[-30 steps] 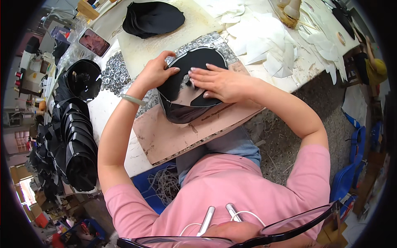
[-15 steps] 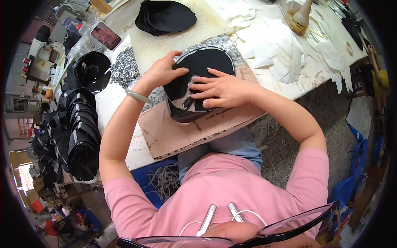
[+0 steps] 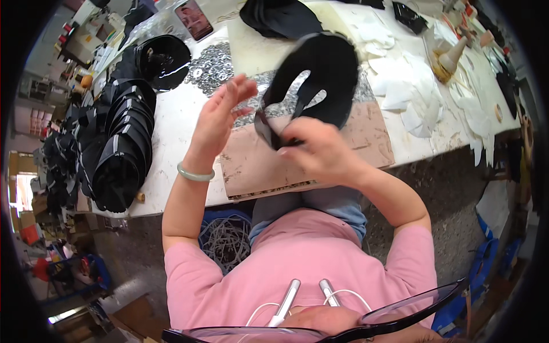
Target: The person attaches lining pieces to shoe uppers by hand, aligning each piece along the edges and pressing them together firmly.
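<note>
A black oval piece (image 3: pixel 331 68) with curved cut-outs and a thin shiny band at its near end stands tilted over the work board. My right hand (image 3: pixel 326 150) is closed round that near end, its fingertips partly hidden behind the band. To the left of the piece, my left hand (image 3: pixel 216 120) is raised with its fingers apart, holding nothing. Underneath lies a tan board (image 3: pixel 366 134) with a speckled grey sheet (image 3: pixel 364 86) on its far part.
Left stands a long nested row of black pieces (image 3: pixel 123 154), beside a heap of small metal rings (image 3: pixel 210 68). A phone (image 3: pixel 193 20) and stacked black sheets (image 3: pixel 280 17) are behind. White scraps (image 3: pixel 406 97) and a cone-topped pot (image 3: pixel 449 60) stand right. Below sits a blue bin (image 3: pixel 229 217) of strips.
The black piece, earlier flat on the board under both hands, is now lifted and tilted. My left hand has let go and moved left; my right hand has closed on the near end.
</note>
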The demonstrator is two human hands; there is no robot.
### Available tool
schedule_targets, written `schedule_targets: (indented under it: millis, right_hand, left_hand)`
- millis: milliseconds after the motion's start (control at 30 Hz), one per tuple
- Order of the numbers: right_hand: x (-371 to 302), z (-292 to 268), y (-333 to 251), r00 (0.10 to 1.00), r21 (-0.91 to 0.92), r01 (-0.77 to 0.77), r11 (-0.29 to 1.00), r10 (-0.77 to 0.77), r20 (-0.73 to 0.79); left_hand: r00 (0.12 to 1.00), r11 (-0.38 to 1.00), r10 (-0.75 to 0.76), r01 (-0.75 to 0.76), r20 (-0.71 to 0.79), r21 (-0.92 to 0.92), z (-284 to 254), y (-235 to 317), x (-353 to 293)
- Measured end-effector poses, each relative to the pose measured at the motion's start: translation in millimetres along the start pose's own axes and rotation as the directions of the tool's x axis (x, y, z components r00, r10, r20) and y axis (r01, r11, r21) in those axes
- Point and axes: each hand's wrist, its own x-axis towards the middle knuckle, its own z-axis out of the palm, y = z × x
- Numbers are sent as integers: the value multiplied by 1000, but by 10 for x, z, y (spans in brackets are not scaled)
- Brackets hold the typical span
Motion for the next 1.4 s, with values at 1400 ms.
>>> schedule_targets:
  millis: [1400]
  right_hand:
    - [1385, -4995, 3905, 764, -745, -641, 184, 60, -643]
  left_hand:
    - [806, 691, 499, -148, -318, 708, -1513, 123, 1620]
